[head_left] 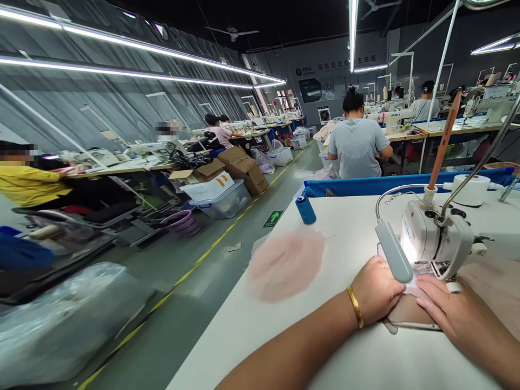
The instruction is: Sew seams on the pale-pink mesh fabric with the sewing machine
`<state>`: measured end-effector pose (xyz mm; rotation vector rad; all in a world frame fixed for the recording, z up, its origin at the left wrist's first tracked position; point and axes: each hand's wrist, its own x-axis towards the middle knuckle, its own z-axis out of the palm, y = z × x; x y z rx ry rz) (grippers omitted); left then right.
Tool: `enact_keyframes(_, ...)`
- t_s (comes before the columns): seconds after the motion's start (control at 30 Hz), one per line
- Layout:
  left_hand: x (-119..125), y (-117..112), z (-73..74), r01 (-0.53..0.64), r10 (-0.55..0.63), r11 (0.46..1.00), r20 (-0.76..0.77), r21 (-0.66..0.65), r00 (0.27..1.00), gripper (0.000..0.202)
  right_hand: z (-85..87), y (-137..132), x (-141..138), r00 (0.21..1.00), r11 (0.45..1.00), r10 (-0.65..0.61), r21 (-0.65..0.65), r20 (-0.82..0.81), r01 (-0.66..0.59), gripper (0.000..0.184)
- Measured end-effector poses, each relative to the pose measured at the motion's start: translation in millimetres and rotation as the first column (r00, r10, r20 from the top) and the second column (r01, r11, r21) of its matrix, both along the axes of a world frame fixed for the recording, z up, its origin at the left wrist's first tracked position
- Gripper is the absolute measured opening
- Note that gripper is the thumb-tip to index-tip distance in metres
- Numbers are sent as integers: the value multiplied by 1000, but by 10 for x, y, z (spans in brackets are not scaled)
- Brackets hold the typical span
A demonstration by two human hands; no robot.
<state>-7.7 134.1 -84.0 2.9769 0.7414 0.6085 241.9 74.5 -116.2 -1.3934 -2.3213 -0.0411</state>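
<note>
My left hand (376,290) rests on a small beige fabric piece (408,314) at the foot of a white sewing machine (436,238); its fingers are hidden behind the machine's grey lamp arm (393,250). A gold bangle sits on that wrist. My right hand (450,309) lies flat on the same fabric, fingers stretched toward the needle area. A pink round fabric piece (286,264) lies blurred on the white table (325,352) to the left of my hands.
A blue thread spool (305,209) stands near the table's far edge, a white tape roll (471,189) at the right. A person in grey (357,141) sits ahead. Boxes (244,168), bins and other workers line the aisle on the left.
</note>
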Motion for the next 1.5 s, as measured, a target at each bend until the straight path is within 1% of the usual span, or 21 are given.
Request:
enact_keyframes(0.13, -3, 7, 23, -11, 12, 1000, 21, -18, 1000, 12, -23, 8, 10, 1000, 1000, -21, 7, 2, 21, 38)
enact_keyframes(0.2, -4, 10, 43, -41, 42, 998, 29, -49, 999, 11, -52, 18, 20, 1000, 1000, -20, 14, 18, 20, 41)
enact_keyframes(0.23, -4, 14, 54, -64, 66, 996, 33, -69, 997, 14, -68, 23, 24, 999, 1000, -21, 19, 26, 21, 43)
enact_keyframes(0.3, 1, 20, 79, -119, 123, 988, 29, -102, 992, 29, -92, 28, 30, 999, 999, -26, 25, 34, 25, 46)
enact_keyframes(0.37, 10, 14, 118, -179, 180, 979, 5, -98, 984, 42, -100, 20, 36, 999, 999, -24, 25, 21, 23, 47)
enact_keyframes(0.4, 17, 2, 145, -207, 207, 975, -12, -81, 978, 46, -96, 9, 39, 1000, 1000, -19, 25, 3, 19, 46)
enact_keyframes(0.5, 33, -88, 252, -261, 260, 965, -45, -14, 965, 43, -47, -49, 41, 997, 997, 49, 68, -58, -45, 39)
enact_keyframes(0.57, 27, -180, 320, -233, 232, 972, -65, -11, 971, 42, 12, -94, 27, 987, 985, 134, 118, -88, -124, 34)
enact_keyframes(0.63, 0, -270, 362, -150, 144, 986, -81, -73, 986, 50, 82, -129, -5, 970, 970, 215, 139, -117, -198, 35)
enact_keyframes(0.7, -42, -333, 381, -44, 32, 984, -74, -172, 997, 51, 153, -146, -49, 953, 961, 271, 101, -134, -259, 39)
enact_keyframes(0.77, -87, -357, 395, 42, -57, 964, -48, -263, 997, 45, 210, -149, -90, 947, 954, 300, 19, -111, -300, 36)
enact_keyframes(0.8, -106, -355, 404, 63, -77, 952, -34, -301, 996, 40, 230, -148, -104, 951, 954, 296, -25, -84, -299, 34)
enact_keyframes(0.87, -130, -332, 420, 48, -57, 938, -18, -343, 998, 27, 249, -147, -117, 966, 963, 258, -79, -23, -259, 32)
enact_keyframes(0.93, -132, -298, 419, -10, -4, 948, -42, -318, 999, 17, 248, -152, -110, 978, 974, 208, -94, 26, -205, 32)
enact_keyframes(0.97, -125, -284, 407, -31, 13, 958, -67, -286, 998, 16, 242, -156, -101, 979, 976, 198, -95, 39, -194, 33)
enact_keyframes(1.03, -101, -268, 365, -43, 19, 975, -111, -219, 994, 13, 230, -163, -81, 978, 977, 204, -70, 39, -201, 34)
enact_keyframes(1.1, -71, -276, 318, -32, 12, 982, -105, -186, 994, 9, 219, -165, -62, 972, 972, 234, -13, 16, -234, 36)
enact_keyframes(1.17, -46, -300, 285, -16, 2, 984, -74, -180, 997, 10, 214, -162, -49, 965, 964, 261, 48, -6, -260, 37)
enact_keyframes(1.27, -23, -343, 262, 5, -18, 980, -64, -197, 998, 11, 217, -154, -43, 967, 963, 255, 96, -3, -253, 35)
enact_keyframes(1.5, -8, -368, 202, -25, 18, 988, -43, -155, 999, 11, 248, -141, -59, 976, 971, 213, 95, 54, -217, 36)
